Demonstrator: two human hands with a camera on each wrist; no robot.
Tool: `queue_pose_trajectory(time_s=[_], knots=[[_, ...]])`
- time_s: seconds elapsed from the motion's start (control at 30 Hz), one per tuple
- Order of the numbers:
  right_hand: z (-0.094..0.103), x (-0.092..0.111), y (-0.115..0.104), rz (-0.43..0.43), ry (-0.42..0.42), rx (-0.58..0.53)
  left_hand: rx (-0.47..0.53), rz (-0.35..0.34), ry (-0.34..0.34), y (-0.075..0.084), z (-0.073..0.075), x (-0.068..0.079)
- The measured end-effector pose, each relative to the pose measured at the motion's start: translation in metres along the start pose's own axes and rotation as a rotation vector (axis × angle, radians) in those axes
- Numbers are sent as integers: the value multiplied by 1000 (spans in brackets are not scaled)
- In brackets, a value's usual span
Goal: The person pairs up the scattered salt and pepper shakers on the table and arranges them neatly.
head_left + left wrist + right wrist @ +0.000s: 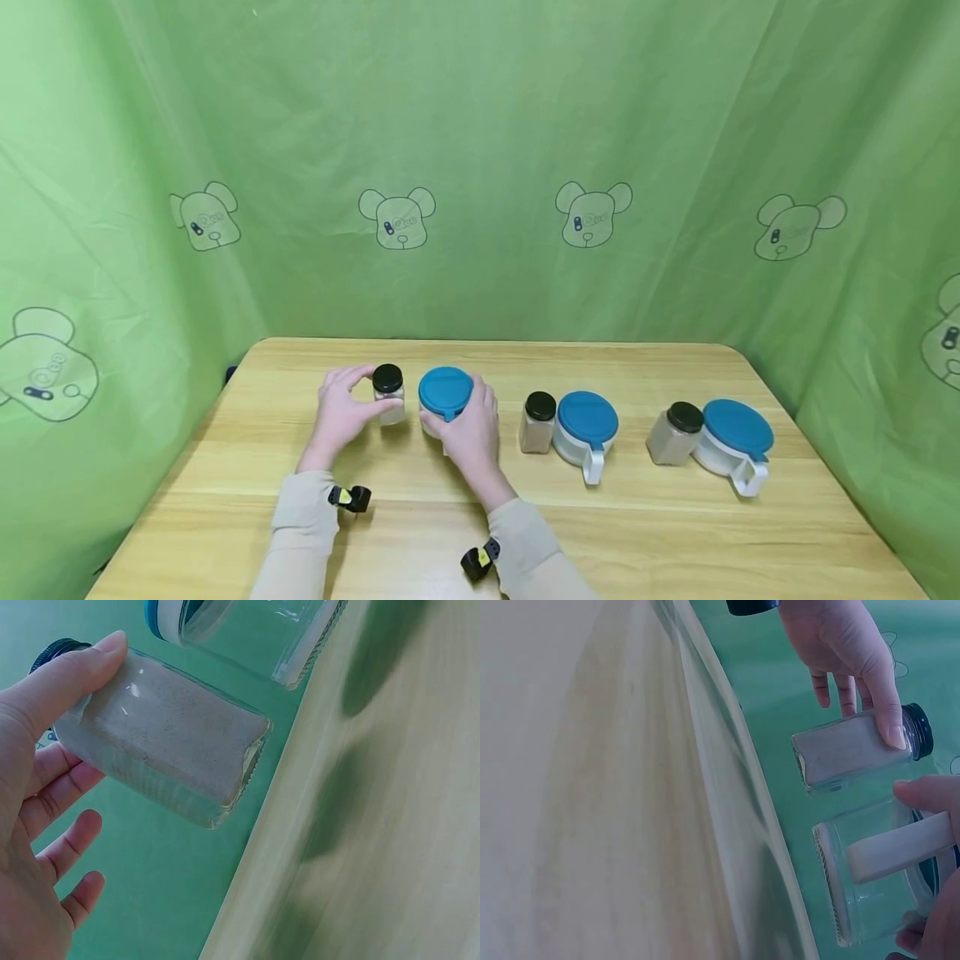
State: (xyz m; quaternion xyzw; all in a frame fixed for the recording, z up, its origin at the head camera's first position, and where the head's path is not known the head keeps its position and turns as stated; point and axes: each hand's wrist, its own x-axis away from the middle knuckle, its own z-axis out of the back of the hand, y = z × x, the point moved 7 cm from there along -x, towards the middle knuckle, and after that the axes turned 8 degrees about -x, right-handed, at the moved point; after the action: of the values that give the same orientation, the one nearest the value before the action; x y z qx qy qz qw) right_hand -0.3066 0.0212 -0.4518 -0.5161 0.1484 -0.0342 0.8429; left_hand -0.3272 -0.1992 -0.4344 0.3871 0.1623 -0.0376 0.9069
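Note:
My left hand (341,412) pinches a small clear glass jar (172,731) between thumb and fingers, near its black screw lid (387,377). Greyish-brown powder fills much of this jar. Beside it, my right hand (474,433) grips a wider glass pot (870,904) by its upper part, under a blue lid (444,390). A white handle (900,849) sticks out of the pot, seen in the right wrist view. Both vessels hang above the wooden table, their shadows apart from them, with a narrow gap between the two.
Right of my hands stand a black-lidded jar (537,429) and a blue-lidded pot (587,421), side by side. Farther right is a similar pair, a jar (672,437) and a pot (735,433). A green curtain (480,275) hangs behind the table (420,546).

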Motion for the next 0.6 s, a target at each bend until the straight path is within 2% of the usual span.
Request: queue_pose_trajectory(time_s=[0.27,0.6], knots=[[1,4,6,5,12,14,12,17,-63,1,-8,2],[1,8,12,-5,35,20,2,-29,-83,3,-14,4]])
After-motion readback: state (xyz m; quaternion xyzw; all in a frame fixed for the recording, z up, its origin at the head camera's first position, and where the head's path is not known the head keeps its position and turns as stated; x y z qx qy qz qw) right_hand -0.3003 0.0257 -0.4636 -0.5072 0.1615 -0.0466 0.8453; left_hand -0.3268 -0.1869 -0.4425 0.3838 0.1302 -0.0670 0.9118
